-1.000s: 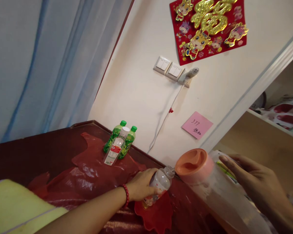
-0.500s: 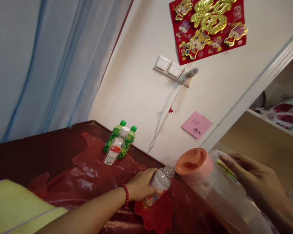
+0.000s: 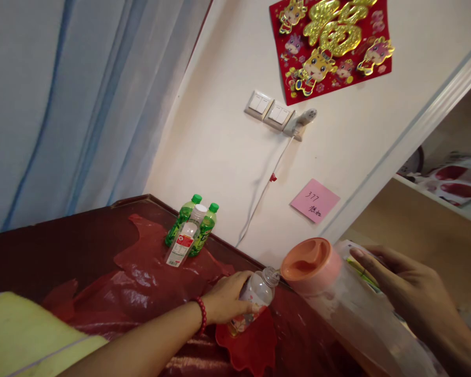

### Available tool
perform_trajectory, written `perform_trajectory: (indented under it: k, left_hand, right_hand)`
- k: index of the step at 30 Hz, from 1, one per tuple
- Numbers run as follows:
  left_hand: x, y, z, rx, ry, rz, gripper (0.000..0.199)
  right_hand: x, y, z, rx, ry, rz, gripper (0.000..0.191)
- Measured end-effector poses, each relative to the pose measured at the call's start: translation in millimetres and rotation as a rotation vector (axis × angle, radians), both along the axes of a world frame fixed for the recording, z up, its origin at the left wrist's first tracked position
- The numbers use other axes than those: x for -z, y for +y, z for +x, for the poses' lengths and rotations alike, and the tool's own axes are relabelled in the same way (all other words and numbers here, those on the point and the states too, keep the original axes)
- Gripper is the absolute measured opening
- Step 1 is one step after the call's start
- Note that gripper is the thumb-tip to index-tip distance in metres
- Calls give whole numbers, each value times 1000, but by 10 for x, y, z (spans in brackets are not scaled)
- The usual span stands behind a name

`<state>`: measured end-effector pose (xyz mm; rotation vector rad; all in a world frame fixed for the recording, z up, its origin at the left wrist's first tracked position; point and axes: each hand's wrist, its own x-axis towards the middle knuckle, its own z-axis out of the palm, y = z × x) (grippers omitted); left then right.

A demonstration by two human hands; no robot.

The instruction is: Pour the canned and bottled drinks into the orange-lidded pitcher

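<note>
I'm looking through the head view, and the left hand (image 3: 233, 301) is wrapping its fingers around the bottle (image 3: 259, 288), clamping it between 5 and 6 o'clock! The bottle is tilting, its open neck pointing toward 2 o'clock, its base sitting over a red dish (image 3: 255, 345). At 4 o'clock the right hand (image 3: 416, 293) is gripping the jug (image 3: 349, 314) on its far side; I'm seeing the thumb, but the jug is hiding part of the fingers. The jug is leaning over, and its orange lid (image 3: 308, 262) is meeting the bottle's mouth so closely that I'm not managing to tell whether they're touching. A red bracelet (image 3: 201, 317) is circling the left wrist. Over at 8 o'clock, two green bottles (image 3: 206, 228) are standing behind a clear one (image 3: 182, 243), all three sitting on red plastic (image 3: 141, 272) that's covering part of the desk (image 3: 27, 256). At 3 o'clock a pink note (image 3: 315, 200) is clinging to the wall (image 3: 215, 146).
</note>
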<state>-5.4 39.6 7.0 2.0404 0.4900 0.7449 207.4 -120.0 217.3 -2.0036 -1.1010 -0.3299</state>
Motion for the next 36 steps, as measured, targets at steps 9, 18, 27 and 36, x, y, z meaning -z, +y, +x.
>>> perform_trajectory:
  k: [9, 18, 27, 36]
  left_hand:
    - [-5, 2, 4, 5, -2, 7, 61]
    - [-14, -10, 1, -6, 1, 3, 58]
    - [-29, -11, -5, 0, 8, -7, 59]
    - [5, 2, 13, 4, -15, 7, 58]
  right_hand:
    - [9, -10, 3, 36, 74, -53, 86]
    - [-17, -16, -33, 9, 13, -32, 75]
    - [20, -21, -29, 7, 22, -21, 78]
    - [92, -18, 124, -16, -39, -9, 72]
